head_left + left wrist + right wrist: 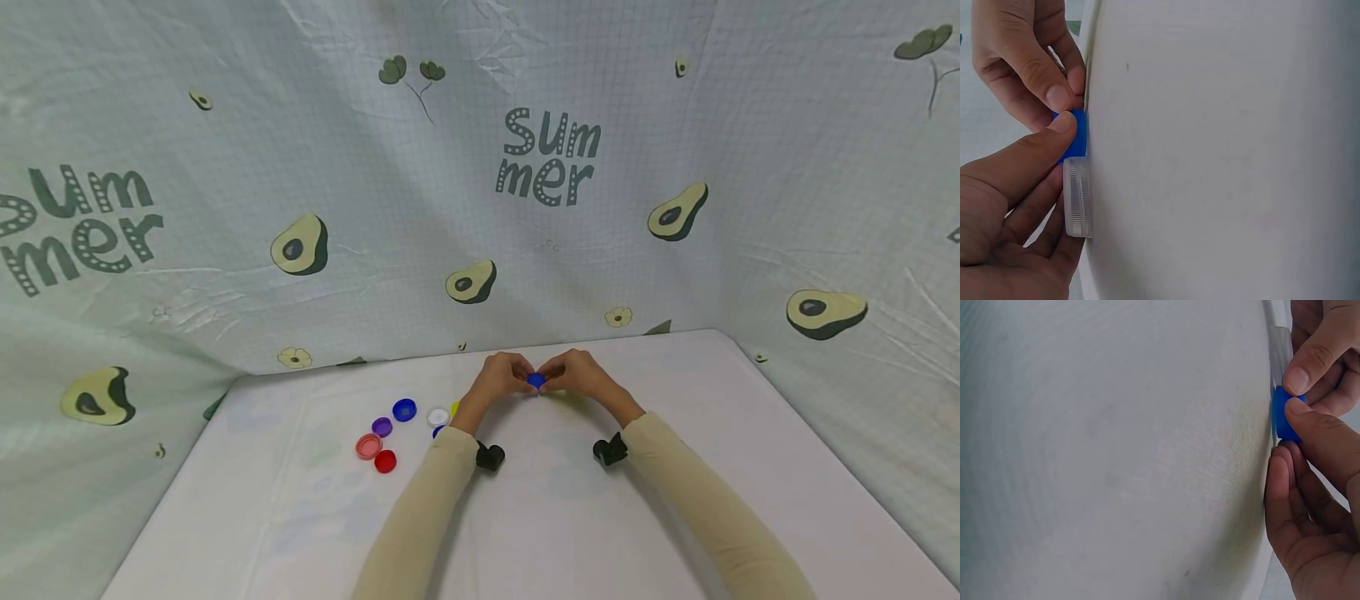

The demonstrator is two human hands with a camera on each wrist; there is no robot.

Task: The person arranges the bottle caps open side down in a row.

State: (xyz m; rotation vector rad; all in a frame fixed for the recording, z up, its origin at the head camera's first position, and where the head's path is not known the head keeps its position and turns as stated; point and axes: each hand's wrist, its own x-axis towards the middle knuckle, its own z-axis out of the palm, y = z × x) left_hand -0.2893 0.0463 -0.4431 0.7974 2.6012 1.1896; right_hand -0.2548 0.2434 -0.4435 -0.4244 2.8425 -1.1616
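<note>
Near the table's far edge, both hands meet at a small blue bottle cap point(536, 380). My left hand point(497, 377) pinches one side of it, the thumb lying on the cap in the left wrist view. From the other side my right hand point(583, 377) pinches the same cap between thumb and fingers. Beside the blue cap, a translucent ridged cap point(1077, 197) stands against the left hand's fingers; whether they grip it I cannot tell. Part of the blue cap is hidden behind the fingertips.
Left of the arms lie several caps: a blue cap point(404, 409), a purple cap point(382, 427), a pinkish cap point(368, 446), a red cap point(386, 461) and a white cap point(438, 417). The left arm partly covers a yellow cap point(454, 407). A printed curtain point(360, 167) hangs behind the white table point(540, 533).
</note>
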